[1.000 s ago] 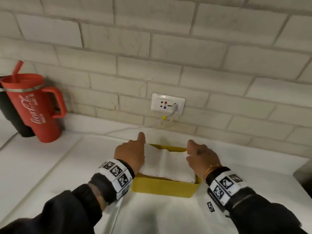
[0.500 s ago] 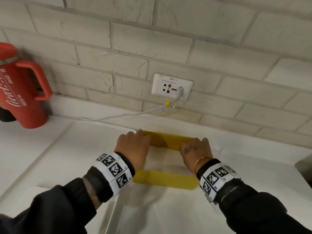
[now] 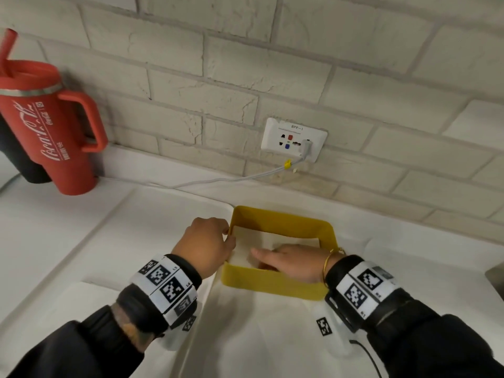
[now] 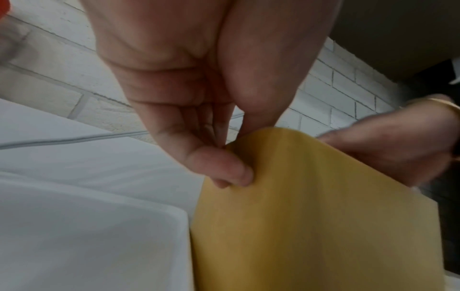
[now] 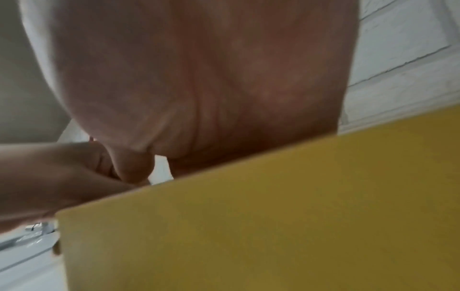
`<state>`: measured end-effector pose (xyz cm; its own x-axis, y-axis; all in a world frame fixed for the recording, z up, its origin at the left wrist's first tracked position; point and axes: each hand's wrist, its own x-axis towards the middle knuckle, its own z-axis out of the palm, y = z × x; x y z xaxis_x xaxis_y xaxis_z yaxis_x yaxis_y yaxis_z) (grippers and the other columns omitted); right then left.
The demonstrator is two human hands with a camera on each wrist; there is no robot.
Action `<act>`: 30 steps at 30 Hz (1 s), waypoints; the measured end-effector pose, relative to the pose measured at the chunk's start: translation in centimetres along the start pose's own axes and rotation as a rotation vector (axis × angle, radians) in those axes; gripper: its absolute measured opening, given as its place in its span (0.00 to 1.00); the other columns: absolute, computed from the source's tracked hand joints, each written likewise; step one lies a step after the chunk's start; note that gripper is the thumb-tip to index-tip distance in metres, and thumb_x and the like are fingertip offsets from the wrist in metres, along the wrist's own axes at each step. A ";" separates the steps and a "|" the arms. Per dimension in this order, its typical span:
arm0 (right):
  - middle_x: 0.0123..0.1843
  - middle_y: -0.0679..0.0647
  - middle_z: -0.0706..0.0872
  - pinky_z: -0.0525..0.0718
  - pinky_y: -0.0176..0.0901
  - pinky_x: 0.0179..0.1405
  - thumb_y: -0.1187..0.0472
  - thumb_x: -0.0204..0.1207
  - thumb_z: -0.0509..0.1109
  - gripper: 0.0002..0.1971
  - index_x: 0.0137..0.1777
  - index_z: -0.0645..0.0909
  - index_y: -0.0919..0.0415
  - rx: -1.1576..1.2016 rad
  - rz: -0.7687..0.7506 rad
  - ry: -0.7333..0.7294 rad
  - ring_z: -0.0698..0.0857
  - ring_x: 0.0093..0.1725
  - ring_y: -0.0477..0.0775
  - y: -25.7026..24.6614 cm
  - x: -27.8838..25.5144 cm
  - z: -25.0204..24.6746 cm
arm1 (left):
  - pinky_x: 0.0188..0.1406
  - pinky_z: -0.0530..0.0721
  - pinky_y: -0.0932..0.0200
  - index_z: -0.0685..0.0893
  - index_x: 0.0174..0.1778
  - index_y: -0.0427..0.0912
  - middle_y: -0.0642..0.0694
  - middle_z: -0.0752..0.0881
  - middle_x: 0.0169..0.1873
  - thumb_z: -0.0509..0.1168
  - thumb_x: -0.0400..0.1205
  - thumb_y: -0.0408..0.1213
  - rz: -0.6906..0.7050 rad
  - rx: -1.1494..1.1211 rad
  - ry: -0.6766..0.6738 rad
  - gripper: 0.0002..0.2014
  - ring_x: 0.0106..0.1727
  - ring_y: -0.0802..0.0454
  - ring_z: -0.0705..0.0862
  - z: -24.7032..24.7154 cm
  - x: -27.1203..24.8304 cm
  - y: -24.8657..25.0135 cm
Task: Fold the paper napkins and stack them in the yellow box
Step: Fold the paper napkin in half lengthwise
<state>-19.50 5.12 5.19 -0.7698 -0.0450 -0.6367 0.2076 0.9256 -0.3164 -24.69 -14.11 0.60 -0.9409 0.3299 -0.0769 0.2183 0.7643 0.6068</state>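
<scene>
Yellow box sits on the white counter at lower centre of the head view, white napkins inside; left hand pinches the box's left wall at its rim, right hand lies flat, fingers straight, on the napkins.

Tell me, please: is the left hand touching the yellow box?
Touching. In the left wrist view, the left hand pinches the top edge of the yellow box wall, thumb pressed on its outer face. The head view agrees.
</scene>
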 end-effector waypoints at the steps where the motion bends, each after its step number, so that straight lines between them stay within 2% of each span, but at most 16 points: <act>1: 0.72 0.54 0.85 0.76 0.53 0.71 0.20 0.77 0.43 0.44 0.71 0.83 0.51 0.013 -0.001 0.031 0.82 0.69 0.60 0.0 -0.1 -0.4 | 0.54 0.87 0.46 0.87 0.54 0.44 0.43 0.90 0.40 0.62 0.86 0.47 0.004 0.001 0.003 0.12 0.47 0.41 0.88 0.1 0.0 -0.1; 3: 0.72 0.49 0.84 0.76 0.48 0.66 0.26 0.82 0.47 0.36 0.72 0.82 0.49 -0.028 0.006 0.083 0.81 0.70 0.57 0.1 0.0 -1.3 | 0.53 0.87 0.46 0.86 0.54 0.45 0.42 0.90 0.40 0.62 0.87 0.47 0.008 0.002 0.010 0.12 0.46 0.41 0.88 0.3 0.0 -0.2; 4: 0.75 0.50 0.81 0.75 0.49 0.68 0.29 0.84 0.48 0.34 0.75 0.80 0.49 -0.083 0.016 0.079 0.79 0.72 0.57 0.2 0.4 -1.5 | 0.53 0.87 0.46 0.86 0.54 0.45 0.42 0.89 0.39 0.62 0.87 0.48 0.008 0.006 0.016 0.12 0.46 0.41 0.88 0.4 -0.1 -0.3; 7: 0.85 0.54 0.71 0.67 0.53 0.79 0.30 0.85 0.45 0.36 0.82 0.72 0.51 -0.248 0.080 -0.015 0.70 0.82 0.60 0.4 1.3 -1.4 | 0.52 0.86 0.47 0.87 0.54 0.46 0.42 0.89 0.39 0.62 0.86 0.47 -0.001 0.002 0.015 0.12 0.46 0.42 0.87 0.5 -0.2 -0.2; 9: 0.86 0.54 0.69 0.65 0.53 0.80 0.30 0.86 0.46 0.37 0.83 0.71 0.53 -0.256 0.082 -0.021 0.68 0.84 0.60 0.6 1.2 -1.3 | 0.54 0.86 0.47 0.88 0.56 0.46 0.42 0.90 0.40 0.62 0.86 0.48 -0.013 -0.006 0.000 0.13 0.47 0.42 0.88 0.4 -0.3 -0.1; 12: 0.79 0.52 0.78 0.72 0.49 0.73 0.31 0.85 0.51 0.32 0.76 0.79 0.50 -0.165 0.002 0.110 0.76 0.77 0.58 1.0 -0.7 -1.7 | 0.55 0.86 0.50 0.88 0.57 0.47 0.44 0.91 0.42 0.63 0.85 0.54 -0.023 -0.006 0.023 0.16 0.51 0.41 0.89 -0.3 -1.0 0.4; 14: 0.70 0.47 0.84 0.78 0.47 0.69 0.34 0.84 0.59 0.23 0.68 0.83 0.45 -0.007 -0.072 0.259 0.81 0.70 0.53 2.0 -3.4 -1.9 | 0.54 0.86 0.49 0.87 0.59 0.51 0.49 0.92 0.44 0.64 0.85 0.57 -0.018 0.027 0.142 0.16 0.52 0.40 0.89 -1.0 -2.3 0.8; 16: 0.62 0.40 0.86 0.80 0.43 0.64 0.39 0.83 0.65 0.13 0.59 0.84 0.42 0.144 -0.136 0.377 0.83 0.64 0.46 3.6 -6.8 -1.5 | 0.50 0.86 0.48 0.89 0.57 0.52 0.52 0.91 0.42 0.68 0.84 0.54 0.023 0.023 0.326 0.12 0.49 0.40 0.89 -1.6 -4.2 0.9; 18: 0.58 0.37 0.88 0.80 0.42 0.64 0.42 0.82 0.68 0.10 0.57 0.86 0.42 0.238 -0.162 0.467 0.84 0.61 0.42 5.6 -10.7 -0.2 | 0.46 0.87 0.48 0.90 0.50 0.53 0.55 0.88 0.36 0.71 0.83 0.48 0.094 -0.051 0.413 0.05 0.42 0.42 0.89 -1.7 -6.7 1.4; 20: 0.56 0.37 0.89 0.81 0.42 0.64 0.42 0.81 0.69 0.11 0.56 0.87 0.44 0.306 -0.133 0.520 0.85 0.59 0.39 8.1 -14.3 2.3 | 0.44 0.86 0.50 0.90 0.44 0.55 0.58 0.86 0.33 0.73 0.82 0.42 0.182 -0.089 0.360 0.02 0.36 0.48 0.88 -0.7 -9.7 2.2; 22: 0.54 0.38 0.89 0.82 0.42 0.64 0.42 0.80 0.71 0.11 0.55 0.87 0.44 0.346 -0.076 0.533 0.85 0.57 0.37 10.5 -17.3 5.7 | 0.41 0.84 0.55 0.89 0.41 0.58 0.59 0.88 0.32 0.75 0.80 0.40 0.276 -0.096 0.222 0.06 0.33 0.56 0.87 1.2 -13.2 3.0; 24: 0.54 0.38 0.89 0.81 0.39 0.62 0.41 0.79 0.72 0.11 0.55 0.87 0.44 0.391 -0.007 0.518 0.85 0.55 0.35 12.9 -19.8 9.6 | 0.40 0.86 0.56 0.88 0.40 0.62 0.60 0.90 0.33 0.76 0.78 0.47 0.325 -0.098 0.045 0.04 0.33 0.63 0.86 3.6 -16.5 3.6; 25: 0.54 0.38 0.89 0.81 0.38 0.61 0.41 0.78 0.73 0.11 0.55 0.87 0.43 0.413 0.018 0.502 0.85 0.55 0.34 14.0 -21.0 11.5 | 0.41 0.87 0.56 0.88 0.41 0.62 0.62 0.90 0.34 0.74 0.77 0.54 0.331 -0.094 -0.037 0.03 0.34 0.63 0.87 4.7 -18.1 3.8; 26: 0.55 0.37 0.89 0.81 0.37 0.61 0.41 0.78 0.73 0.11 0.55 0.87 0.43 0.435 0.038 0.486 0.85 0.55 0.33 15.0 -22.0 13.5 | 0.42 0.87 0.57 0.89 0.42 0.63 0.64 0.90 0.35 0.72 0.76 0.59 0.343 -0.089 -0.108 0.07 0.37 0.64 0.88 5.8 -19.5 4.0; 27: 0.55 0.37 0.89 0.81 0.37 0.63 0.41 0.78 0.73 0.11 0.56 0.87 0.42 0.452 0.055 0.467 0.85 0.56 0.33 15.9 -22.9 15.2 | 0.44 0.87 0.59 0.89 0.44 0.63 0.66 0.90 0.37 0.72 0.76 0.60 0.357 -0.079 -0.179 0.08 0.40 0.65 0.87 6.8 -20.8 4.3; 30: 0.56 0.35 0.88 0.81 0.32 0.61 0.40 0.77 0.73 0.11 0.57 0.86 0.39 0.473 0.109 0.422 0.84 0.57 0.32 18.2 -25.2 19.1 | 0.53 0.80 0.72 0.88 0.54 0.64 0.68 0.87 0.47 0.75 0.80 0.52 0.413 0.012 -0.330 0.08 0.53 0.70 0.84 9.1 -24.1 5.2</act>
<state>15.22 15.95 2.04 -0.8806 0.2811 -0.3815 0.4676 0.6464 -0.6029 1.47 -13.00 -1.61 -0.6447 0.7603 -0.0801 0.5581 0.5396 0.6303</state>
